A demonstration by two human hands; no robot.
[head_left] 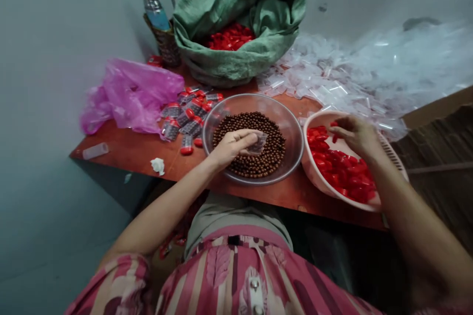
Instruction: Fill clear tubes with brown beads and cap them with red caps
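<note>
Over the metal bowl [300, 150] of small brown balls [254, 170], my left hand [231, 147] is closed on a small clear plastic container [259, 142]. Whether the container has balls inside is hard to make out. My right hand [356, 133] is above the pink plastic basket [312, 177], its thumb and fingers pinched around a red cap [334, 132]. Many more red caps [351, 174] fill the basket beneath it. Left of the bowl lie several filled containers with red caps [190, 115], heaped together.
A green sack [229, 69] holding red caps stands behind the bowl. Clear empty containers [332, 83] are piled at the back right. A pink plastic bag [138, 93], a bottle [155, 10], a clear tube [95, 151] and crumpled white tissue [157, 166] are on the left.
</note>
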